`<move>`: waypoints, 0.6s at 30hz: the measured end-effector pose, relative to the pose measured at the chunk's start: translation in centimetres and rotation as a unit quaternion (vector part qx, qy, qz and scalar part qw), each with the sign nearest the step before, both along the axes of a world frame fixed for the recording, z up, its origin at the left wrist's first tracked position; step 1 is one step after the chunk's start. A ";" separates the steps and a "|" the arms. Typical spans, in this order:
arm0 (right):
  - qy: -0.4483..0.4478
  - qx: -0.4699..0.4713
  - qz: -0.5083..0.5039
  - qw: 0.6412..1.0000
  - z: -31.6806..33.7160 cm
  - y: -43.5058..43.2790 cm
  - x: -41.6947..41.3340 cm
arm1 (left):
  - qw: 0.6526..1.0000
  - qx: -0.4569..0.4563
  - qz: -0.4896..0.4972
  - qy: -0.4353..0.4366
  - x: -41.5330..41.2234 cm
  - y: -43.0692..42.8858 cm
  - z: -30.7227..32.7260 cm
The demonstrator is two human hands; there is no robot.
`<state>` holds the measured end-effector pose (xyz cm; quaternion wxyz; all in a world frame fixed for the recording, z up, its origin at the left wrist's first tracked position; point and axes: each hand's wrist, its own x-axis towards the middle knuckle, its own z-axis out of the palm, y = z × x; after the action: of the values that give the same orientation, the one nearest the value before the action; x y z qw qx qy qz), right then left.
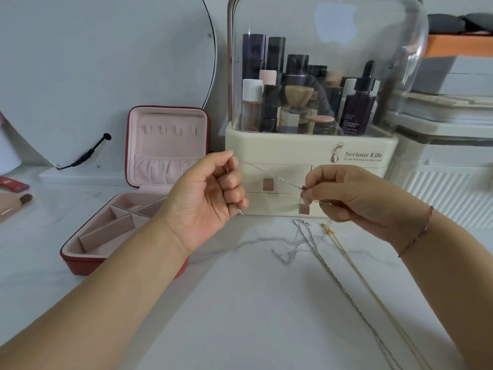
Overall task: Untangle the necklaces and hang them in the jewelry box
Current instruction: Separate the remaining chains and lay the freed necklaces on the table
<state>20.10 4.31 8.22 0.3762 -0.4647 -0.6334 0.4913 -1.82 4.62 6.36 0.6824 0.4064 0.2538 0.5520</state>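
Note:
A thin silver necklace chain (269, 173) is stretched taut in the air between my two hands. My left hand (210, 193) grips one end with curled fingers, and my right hand (344, 196) pinches the other end near a small dark pendant. Below my right hand a silver chain (344, 289) and a gold chain (373, 292) lie on the white marble table and run toward the front right. The red jewelry box (170, 137) stands open at the left, with pink lining, hooks in its upright lid and bare compartments in its base.
A cream cosmetics organiser (314, 166) with a clear dome and bottles stands right behind my hands. A round mirror (106, 62) leans at the back left. A makeup brush (16, 205) lies at the far left edge. White containers (440, 161) are stacked at the right.

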 end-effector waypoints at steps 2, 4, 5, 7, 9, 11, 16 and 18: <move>0.034 0.010 -0.012 0.999 0.1 0.1 0.2 | 0.999 -0.003 0.029 0.041 -0.4 0.1 0.1; 0.069 0.026 -0.019 0.997 0.3 0.1 0.4 | 0.991 -0.005 0.074 0.111 -0.9 0.4 0.2; 0.083 0.039 -0.020 0.996 0.4 0.2 0.6 | 0.983 -0.004 0.098 0.154 -1.1 0.5 0.2; 0.112 0.065 -0.015 0.991 0.6 0.2 0.8 | 0.959 0.008 0.141 0.245 -1.4 0.6 0.2; 0.159 0.082 -0.005 0.984 0.9 0.0 0.9 | 0.927 0.028 0.193 0.321 -1.6 0.8 -0.1; 0.209 0.093 0.003 0.973 1.1 -0.1 1.0 | 0.889 0.054 0.249 0.379 -1.7 1.0 -0.5; 0.220 0.112 0.009 0.969 1.4 -0.4 1.1 | 0.802 0.097 0.328 0.490 -1.7 1.0 -0.9; 0.192 0.115 -0.001 0.975 1.5 -0.5 1.1 | 0.781 0.108 0.342 0.512 -1.8 0.9 -0.9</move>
<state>21.20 3.81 9.68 0.5426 -0.3158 -0.6009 0.4947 -3.61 5.51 5.48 0.1701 0.5866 0.6270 0.4836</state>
